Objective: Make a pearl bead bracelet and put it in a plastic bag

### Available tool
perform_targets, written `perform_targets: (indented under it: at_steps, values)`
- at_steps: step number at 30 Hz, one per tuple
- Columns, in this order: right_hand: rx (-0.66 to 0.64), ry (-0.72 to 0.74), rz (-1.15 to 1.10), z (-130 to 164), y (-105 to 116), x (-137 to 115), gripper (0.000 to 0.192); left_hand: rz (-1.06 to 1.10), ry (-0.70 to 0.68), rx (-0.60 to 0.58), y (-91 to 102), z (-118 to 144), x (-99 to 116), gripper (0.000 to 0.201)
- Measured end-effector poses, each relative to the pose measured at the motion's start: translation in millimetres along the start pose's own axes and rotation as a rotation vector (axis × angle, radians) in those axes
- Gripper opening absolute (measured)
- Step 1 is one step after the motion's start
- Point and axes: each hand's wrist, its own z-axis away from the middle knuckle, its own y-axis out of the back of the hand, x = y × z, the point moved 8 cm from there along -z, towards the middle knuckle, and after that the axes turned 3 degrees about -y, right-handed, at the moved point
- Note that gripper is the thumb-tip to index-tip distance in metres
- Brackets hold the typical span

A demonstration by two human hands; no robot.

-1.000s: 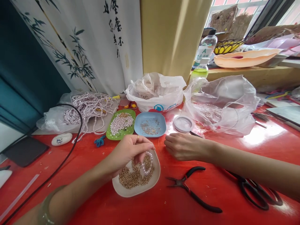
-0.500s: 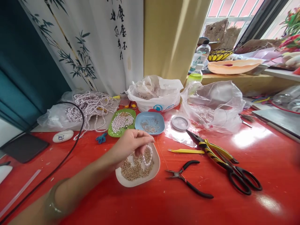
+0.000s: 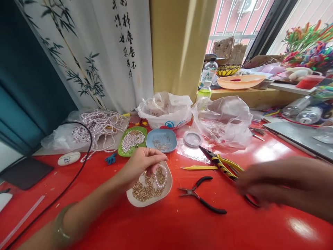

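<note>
Fingers [image 3: 158, 160] of the left hand [image 3: 142, 165] pinched shut on a small pearl loop [image 3: 160, 176], which hangs straight down, long axis upright, its lower end over the white dish [image 3: 166, 189] of gold beads [image 3: 145, 190] near the middle of the red table [image 3: 156, 229].

Left hand: palm down, wrist bent, forearm running in from the near left corner with a pale bangle [image 3: 60, 227] on it.

Left part of the table: black tablet [image 3: 24, 172] at the left edge; white stone [image 3: 69, 158]; black cable [image 3: 78, 170]; heap of pearl strands [image 3: 100, 126] toward the far edge.

Behind the dish: green tray [image 3: 121, 150] of pearls, blue tray [image 3: 161, 140], white bag [image 3: 166, 111], all clear of the hand.

Right of the dish: black pliers [image 3: 201, 199], jaws pointing left toward the dish; yellow tweezers [image 3: 199, 168], lying left to right; yellow-handled pliers [image 3: 220, 161], nose toward the far left; round lid [image 3: 192, 139]; clear bag [image 3: 223, 119].

Right hand [image 3: 256, 185]: blurred, low over the table at the handle end of the yellow-handled pliers; fingers point left; cannot tell whether they are open or closed, or touching anything.
</note>
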Motion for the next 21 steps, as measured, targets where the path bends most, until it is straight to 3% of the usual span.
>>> perform_targets:
  at_steps: [1, 2, 5, 7, 12, 21]
  values:
    - [-0.158, -0.023, -0.142, -14.4, -17.5, -12.8, 0.024, 0.010, 0.000, -0.001, -0.4, 0.1, 0.5, 0.018]
    - [-0.222, -0.023, -0.297, -30.3, -29.2, -26.3, 0.028, 0.019, -0.003, -0.001, -0.6, -0.2, 1.0, 0.018]
    - [-0.188, -0.062, -0.680, -76.4, -54.1, -44.8, 0.034, 0.040, -0.008, 0.009, 0.6, -2.4, 0.9, 0.018]
    - [-0.202, -0.076, -0.807, -93.4, -72.6, -46.6, 0.030, 0.052, -0.006, 0.017, 1.9, -3.8, 0.4, 0.017]
    - [-0.187, -0.098, -0.875, -99.7, -89.6, -42.6, 0.014, 0.078, 0.005, 0.039, 4.8, -5.3, 0.1, 0.018]
    - [-0.253, -0.148, -0.914, -93.2, -106.0, -45.5, 0.013, 0.092, 0.048, 0.113, 9.2, -7.6, -8.7, 0.018]
